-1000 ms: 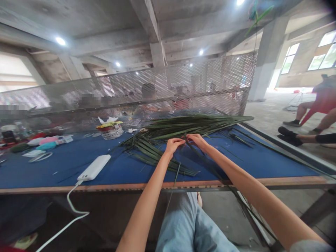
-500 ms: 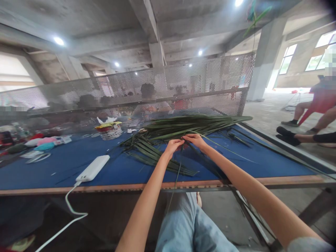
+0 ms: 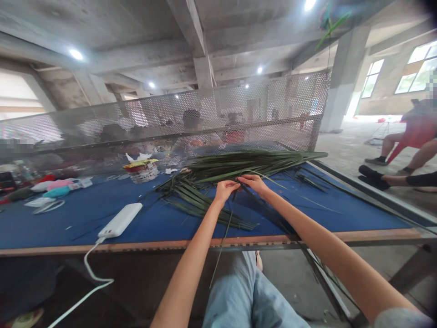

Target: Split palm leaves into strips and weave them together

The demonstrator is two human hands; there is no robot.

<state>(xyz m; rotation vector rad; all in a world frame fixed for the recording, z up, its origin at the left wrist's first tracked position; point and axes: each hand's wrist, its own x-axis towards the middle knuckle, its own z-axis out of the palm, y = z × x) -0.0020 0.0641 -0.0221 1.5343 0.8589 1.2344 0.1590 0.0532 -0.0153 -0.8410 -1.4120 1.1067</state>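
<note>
My left hand and my right hand meet above the blue table, fingertips nearly touching. Both are closed in a pinch on narrow green leaf strips. One thin leaf strip hangs from between them past the table edge over my lap. Another strip arcs from my right hand out to the right. The exact spot where the strips cross is hidden by my fingers. Behind and left of my hands lies a pile of long palm-like leaves, with a fan of shorter leaves beside my left hand.
A white power bank with a cable lies on the blue table. Farther left are coloured yarn balls and a basket-like container. A perforated metal screen stands behind. A person sits at the right.
The hanging strip has swung left, its lower end now farther over my left side. Both hands stay pinched in nearly the same place.
</note>
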